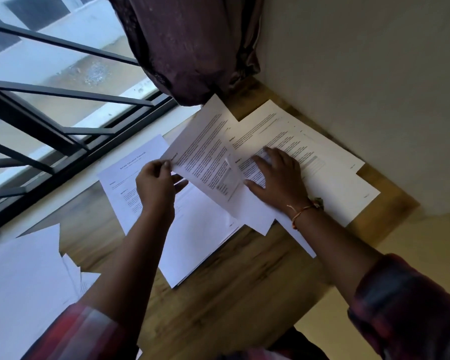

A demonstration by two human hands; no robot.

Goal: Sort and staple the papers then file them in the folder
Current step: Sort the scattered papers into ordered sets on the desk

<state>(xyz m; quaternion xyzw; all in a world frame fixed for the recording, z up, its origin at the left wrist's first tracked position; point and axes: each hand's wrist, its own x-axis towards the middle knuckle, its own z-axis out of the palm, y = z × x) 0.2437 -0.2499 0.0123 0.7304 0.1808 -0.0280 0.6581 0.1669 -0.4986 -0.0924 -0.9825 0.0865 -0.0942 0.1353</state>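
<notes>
Your left hand (157, 183) is lifted off the tabletop, thumb and forefinger pinching the edge of a sheet (205, 149), with the other fingers loosely extended beneath it. Your right hand (276, 178) lies palm down, fingers straight and spread, pressing flat on the papers (322, 178). Your left forearm (125, 258) and right forearm (340, 240) are bare and reach forward, angling toward each other. Checked sleeves (405, 307) sit pushed up near the elbows. A thin band (300, 211) circles your right wrist.

A home room: wooden desk (244, 294) beside barred window (50, 105), curtain (192, 48).
</notes>
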